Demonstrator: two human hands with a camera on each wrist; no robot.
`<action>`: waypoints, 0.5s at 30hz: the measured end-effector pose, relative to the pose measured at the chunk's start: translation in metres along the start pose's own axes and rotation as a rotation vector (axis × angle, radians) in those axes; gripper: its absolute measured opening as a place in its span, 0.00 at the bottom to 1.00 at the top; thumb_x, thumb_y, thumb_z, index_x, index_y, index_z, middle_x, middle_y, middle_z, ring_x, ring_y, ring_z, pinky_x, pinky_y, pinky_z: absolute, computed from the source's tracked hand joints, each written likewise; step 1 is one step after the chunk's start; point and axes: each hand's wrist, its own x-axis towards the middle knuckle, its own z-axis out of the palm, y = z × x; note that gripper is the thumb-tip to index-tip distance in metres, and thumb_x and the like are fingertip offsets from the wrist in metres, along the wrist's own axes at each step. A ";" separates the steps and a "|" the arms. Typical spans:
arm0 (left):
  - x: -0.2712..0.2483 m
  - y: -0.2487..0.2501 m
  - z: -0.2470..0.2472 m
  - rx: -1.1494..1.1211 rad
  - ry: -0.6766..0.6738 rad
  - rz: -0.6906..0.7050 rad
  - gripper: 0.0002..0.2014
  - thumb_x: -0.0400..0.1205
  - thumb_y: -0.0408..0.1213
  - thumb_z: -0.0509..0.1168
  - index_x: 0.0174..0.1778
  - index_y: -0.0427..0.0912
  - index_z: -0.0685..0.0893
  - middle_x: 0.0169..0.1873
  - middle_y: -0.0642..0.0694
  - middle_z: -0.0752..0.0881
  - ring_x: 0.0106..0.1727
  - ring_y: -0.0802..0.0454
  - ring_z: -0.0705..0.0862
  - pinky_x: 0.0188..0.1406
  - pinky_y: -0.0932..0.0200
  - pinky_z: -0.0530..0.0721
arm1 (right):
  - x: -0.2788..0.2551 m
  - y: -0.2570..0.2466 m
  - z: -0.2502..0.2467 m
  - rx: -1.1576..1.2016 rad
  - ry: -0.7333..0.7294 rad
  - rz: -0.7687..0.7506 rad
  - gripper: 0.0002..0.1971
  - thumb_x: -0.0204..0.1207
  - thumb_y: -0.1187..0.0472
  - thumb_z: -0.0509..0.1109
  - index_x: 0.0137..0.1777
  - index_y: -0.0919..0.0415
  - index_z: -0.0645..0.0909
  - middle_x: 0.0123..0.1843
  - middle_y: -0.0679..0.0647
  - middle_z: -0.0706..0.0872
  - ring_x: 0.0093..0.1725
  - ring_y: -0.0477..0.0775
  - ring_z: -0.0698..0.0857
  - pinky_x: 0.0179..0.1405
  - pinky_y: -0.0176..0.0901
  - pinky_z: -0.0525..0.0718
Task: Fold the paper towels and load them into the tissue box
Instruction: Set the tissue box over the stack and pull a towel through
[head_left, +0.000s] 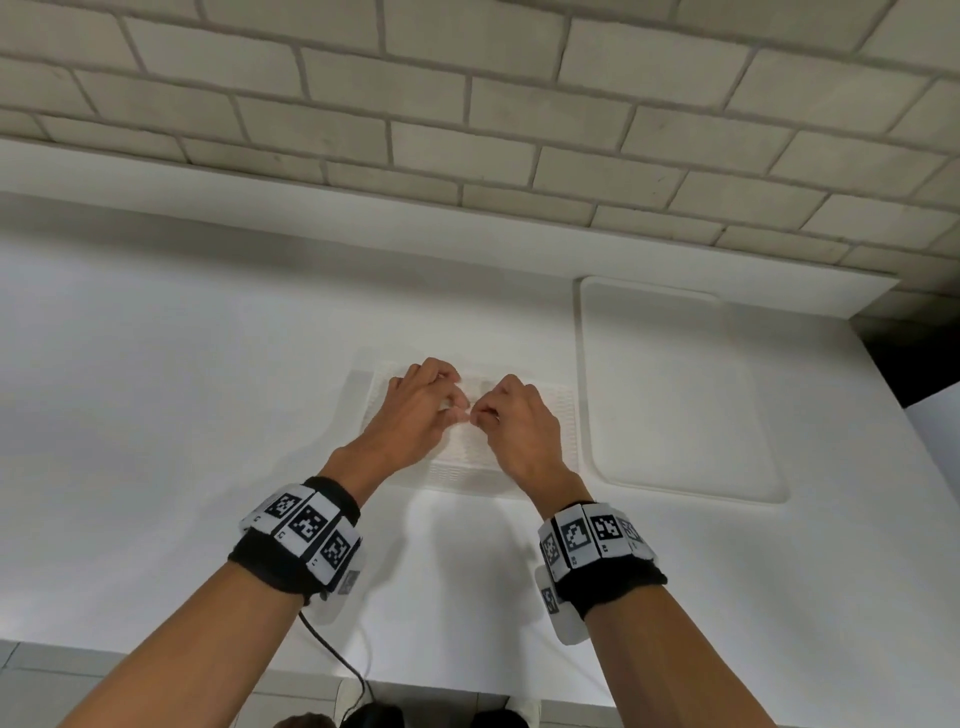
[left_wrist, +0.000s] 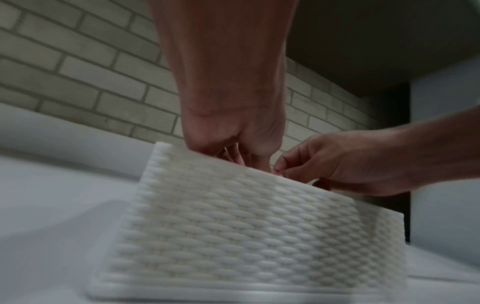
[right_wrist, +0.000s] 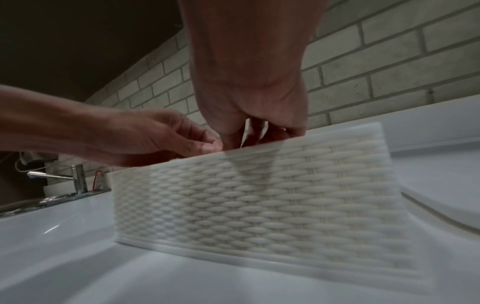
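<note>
Both hands, left hand & right hand, fingers curled at top of tissue box mid-counter, pinched thing hidden, so imo feed towel in slowly w/o bunching.

White woven tissue box — upright.

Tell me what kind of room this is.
Probably a bathroom or washroom counter. A chrome faucet stands at the far end of a glossy white countertop, backed by a pale brick-tile wall. Both hands work at the top of a white woven tissue box.
</note>
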 end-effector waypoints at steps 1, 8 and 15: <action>-0.001 -0.003 0.001 -0.086 0.025 -0.038 0.07 0.79 0.36 0.72 0.51 0.43 0.88 0.63 0.49 0.77 0.65 0.51 0.73 0.61 0.60 0.60 | 0.000 -0.001 0.001 -0.015 0.004 -0.009 0.11 0.83 0.59 0.62 0.50 0.57 0.86 0.56 0.51 0.81 0.57 0.55 0.78 0.48 0.51 0.80; 0.004 -0.003 0.004 -0.212 0.101 -0.107 0.03 0.78 0.32 0.72 0.43 0.38 0.91 0.54 0.50 0.78 0.60 0.47 0.79 0.65 0.52 0.76 | -0.003 0.010 0.002 0.185 0.035 0.007 0.08 0.78 0.53 0.71 0.55 0.54 0.83 0.57 0.45 0.79 0.58 0.46 0.79 0.51 0.44 0.79; 0.001 -0.002 0.000 -0.237 0.078 -0.102 0.05 0.82 0.32 0.67 0.47 0.40 0.90 0.62 0.48 0.79 0.64 0.51 0.76 0.58 0.77 0.62 | -0.003 0.007 0.008 0.187 0.085 0.046 0.07 0.81 0.54 0.68 0.52 0.55 0.86 0.57 0.46 0.80 0.59 0.49 0.78 0.49 0.44 0.76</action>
